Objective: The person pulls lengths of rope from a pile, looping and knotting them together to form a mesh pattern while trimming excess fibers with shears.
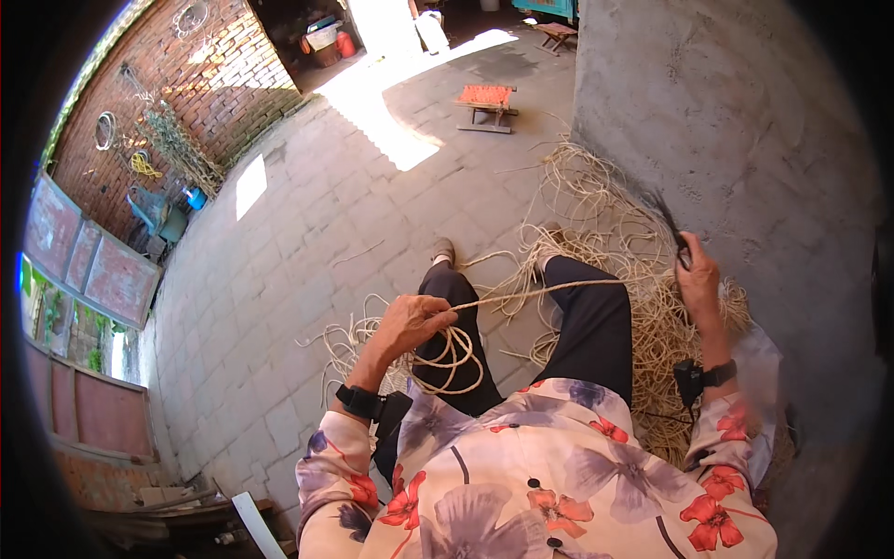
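I sit with dark-trousered legs stretched over a paved floor. My left hand [410, 321] grips a pale twisted straw rope [521, 295] and holds several coiled loops of it [449, 359] over my left thigh. The rope runs taut to the right across my lap. My right hand [697, 275] is raised beside the grey wall and is closed on dark scissors [672, 228], blades pointing up. A big loose heap of the same rope [643, 298] lies under and around my right leg.
A grey plastered wall [726, 121] rises on the right. A small wooden stool with an orange woven seat [486, 101] stands ahead on the paving. A brick wall [205, 84] with hung items runs along the left. Wooden boards [168, 508] lie at lower left.
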Action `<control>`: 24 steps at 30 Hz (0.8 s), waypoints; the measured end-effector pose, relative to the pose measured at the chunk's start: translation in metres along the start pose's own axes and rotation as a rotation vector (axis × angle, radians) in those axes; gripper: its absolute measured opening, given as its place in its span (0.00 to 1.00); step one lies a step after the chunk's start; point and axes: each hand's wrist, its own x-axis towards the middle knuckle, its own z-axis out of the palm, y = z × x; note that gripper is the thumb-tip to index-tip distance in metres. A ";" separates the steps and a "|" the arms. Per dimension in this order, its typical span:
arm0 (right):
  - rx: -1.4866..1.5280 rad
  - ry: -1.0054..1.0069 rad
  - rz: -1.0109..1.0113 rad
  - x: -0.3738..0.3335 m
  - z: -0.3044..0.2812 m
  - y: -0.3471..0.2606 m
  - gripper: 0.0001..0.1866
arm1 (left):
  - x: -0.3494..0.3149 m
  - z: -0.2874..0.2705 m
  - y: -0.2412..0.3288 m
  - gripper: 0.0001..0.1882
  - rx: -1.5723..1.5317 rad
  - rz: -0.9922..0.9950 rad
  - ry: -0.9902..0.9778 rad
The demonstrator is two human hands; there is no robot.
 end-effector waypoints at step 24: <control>0.982 -0.626 -0.064 -0.041 0.073 -0.189 0.24 | -0.015 0.017 0.028 0.09 -0.681 -0.132 -0.238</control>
